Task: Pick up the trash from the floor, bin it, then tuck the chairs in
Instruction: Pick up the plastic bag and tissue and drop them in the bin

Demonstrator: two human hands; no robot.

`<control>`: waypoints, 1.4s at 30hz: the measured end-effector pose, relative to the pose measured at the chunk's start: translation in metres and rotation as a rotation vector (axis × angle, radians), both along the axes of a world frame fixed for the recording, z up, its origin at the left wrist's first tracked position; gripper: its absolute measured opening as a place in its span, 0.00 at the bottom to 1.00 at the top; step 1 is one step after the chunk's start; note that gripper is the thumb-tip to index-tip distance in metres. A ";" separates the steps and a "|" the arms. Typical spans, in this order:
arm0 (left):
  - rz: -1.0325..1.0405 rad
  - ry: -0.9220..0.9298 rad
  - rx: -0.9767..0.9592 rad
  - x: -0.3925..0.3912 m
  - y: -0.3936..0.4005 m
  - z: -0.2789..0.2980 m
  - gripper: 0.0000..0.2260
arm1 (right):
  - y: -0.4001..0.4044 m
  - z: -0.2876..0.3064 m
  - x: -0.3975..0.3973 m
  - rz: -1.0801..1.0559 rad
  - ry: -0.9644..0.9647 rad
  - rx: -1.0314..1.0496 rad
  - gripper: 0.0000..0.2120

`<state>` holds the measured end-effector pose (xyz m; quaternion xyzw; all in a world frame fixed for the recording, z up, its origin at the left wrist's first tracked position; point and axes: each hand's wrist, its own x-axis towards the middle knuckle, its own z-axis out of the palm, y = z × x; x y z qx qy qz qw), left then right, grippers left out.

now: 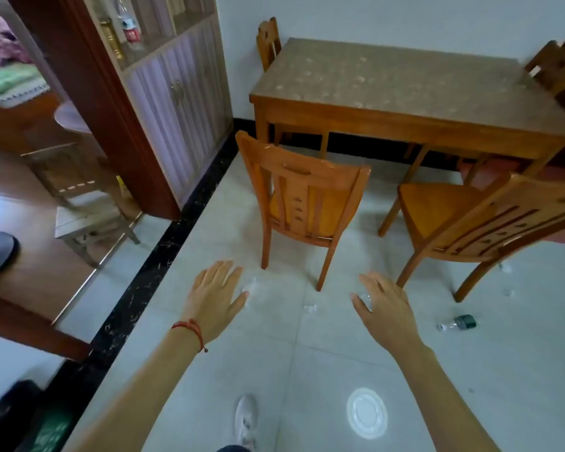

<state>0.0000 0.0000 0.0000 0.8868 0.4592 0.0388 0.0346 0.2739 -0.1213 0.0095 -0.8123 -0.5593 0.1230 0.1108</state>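
Grey floor tiles (307,370) stretch to a wooden tabletop (388,89), with two chairs (302,203) pulled out, backs toward the person. Left hand (214,296) and right hand (385,308) hover spread, holding nothing. Lid (367,413), sideways bottle (459,322) and paper scraps (309,308) litter the floor.

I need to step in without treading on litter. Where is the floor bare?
Bare tiles lie beside the black border strip, left of the left hand. Crowded: scraps, a bottle and a lid around the chairs.
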 end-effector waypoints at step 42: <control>0.068 0.022 -0.321 0.074 0.236 -0.313 0.33 | 0.223 -0.316 0.068 -0.003 0.097 -0.122 0.20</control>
